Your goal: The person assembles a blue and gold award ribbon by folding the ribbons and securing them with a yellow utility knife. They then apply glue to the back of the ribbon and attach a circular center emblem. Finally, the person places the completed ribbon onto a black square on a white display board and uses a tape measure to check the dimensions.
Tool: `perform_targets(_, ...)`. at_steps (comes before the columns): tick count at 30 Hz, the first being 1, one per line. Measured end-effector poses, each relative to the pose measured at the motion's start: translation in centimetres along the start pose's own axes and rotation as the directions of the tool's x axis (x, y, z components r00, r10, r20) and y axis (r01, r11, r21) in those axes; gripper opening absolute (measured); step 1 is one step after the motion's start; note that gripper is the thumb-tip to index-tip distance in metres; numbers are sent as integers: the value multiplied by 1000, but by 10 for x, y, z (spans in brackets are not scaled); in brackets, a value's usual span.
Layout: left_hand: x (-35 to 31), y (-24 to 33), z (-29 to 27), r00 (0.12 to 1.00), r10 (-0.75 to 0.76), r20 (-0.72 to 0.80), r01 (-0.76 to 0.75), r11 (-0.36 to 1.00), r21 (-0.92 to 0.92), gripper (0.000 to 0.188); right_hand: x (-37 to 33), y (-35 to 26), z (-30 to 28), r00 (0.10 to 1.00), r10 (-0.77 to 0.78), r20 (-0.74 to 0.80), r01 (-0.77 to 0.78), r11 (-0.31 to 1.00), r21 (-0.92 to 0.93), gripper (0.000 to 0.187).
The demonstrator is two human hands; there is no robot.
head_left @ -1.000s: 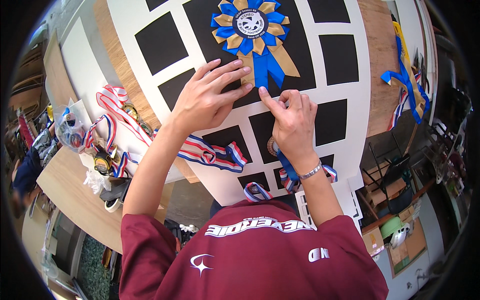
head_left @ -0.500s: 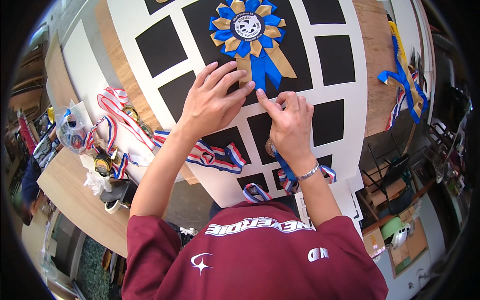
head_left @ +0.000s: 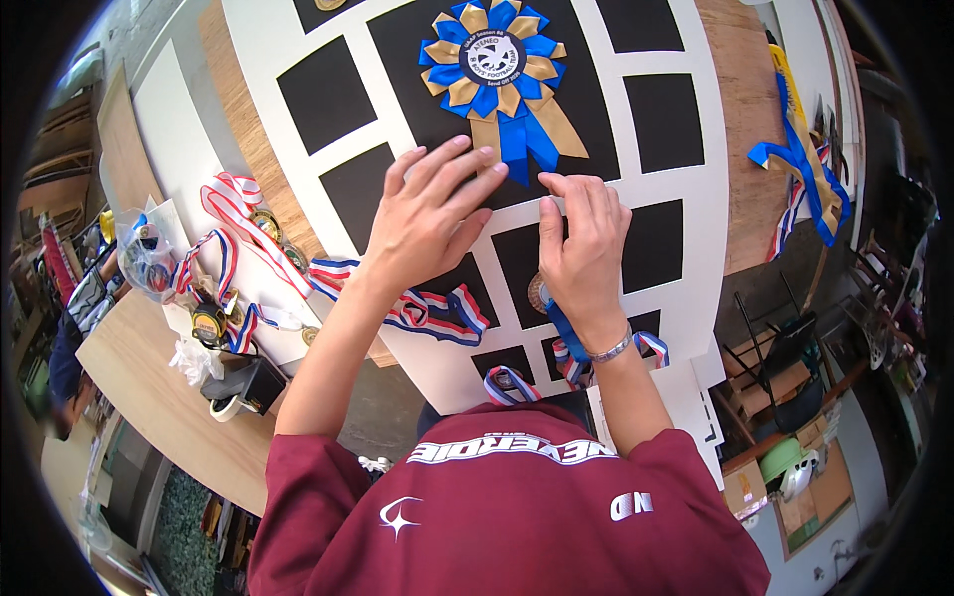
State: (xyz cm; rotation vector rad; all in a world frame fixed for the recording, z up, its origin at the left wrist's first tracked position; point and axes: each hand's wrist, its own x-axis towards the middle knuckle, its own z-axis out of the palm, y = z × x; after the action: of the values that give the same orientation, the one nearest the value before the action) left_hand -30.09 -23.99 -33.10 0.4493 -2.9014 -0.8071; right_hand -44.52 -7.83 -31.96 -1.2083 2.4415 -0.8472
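Observation:
A blue and gold ribbon rosette (head_left: 537, 62) with a round white-and-dark centre lies on a large black panel in a white board (head_left: 656, 186) with several black rectangles. Its tails hang toward me. My left hand (head_left: 429, 214) is open, fingers spread, the fingertips at the rosette's gold left tail. Just below the blue tail, my right hand (head_left: 586, 238) holds nothing; its fingers are bent and the thumb stands apart from them. Beside the right wrist is a bronze-coloured medal (head_left: 538, 293) on a blue ribbon, partly hidden. A striped medal ribbon (head_left: 437, 316) lies under my left forearm.
More medals with striped ribbons (head_left: 231, 204) lie on the left, near a black and yellow tape measure (head_left: 207, 326) and a dark box (head_left: 260, 385). Another blue and gold ribbon (head_left: 810, 169) lies at the right table edge. A dark chair (head_left: 780, 348) stands beyond it.
My right hand has drawn back slightly from the blue tail, its thumb lifting off the tail's end. My left thumb has moved down, away from the rosette's tails. The rosette looks unmoved.

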Motion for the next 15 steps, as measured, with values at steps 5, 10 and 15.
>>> perform_targets(5,12,-15,-3,987,18,-160,-12,999,44,43,-1,-4,3,999,33,6,-33,999,0,19)
perform_targets(10,23,-17,-10,995,94,-47,-87,988,126,47,-6,3,2,999,43,31,-42,999,-17,17)
perform_targets(15,22,-20,-13,994,112,-18,-108,985,133,47,-9,8,-2,998,49,40,-47,998,-31,16)
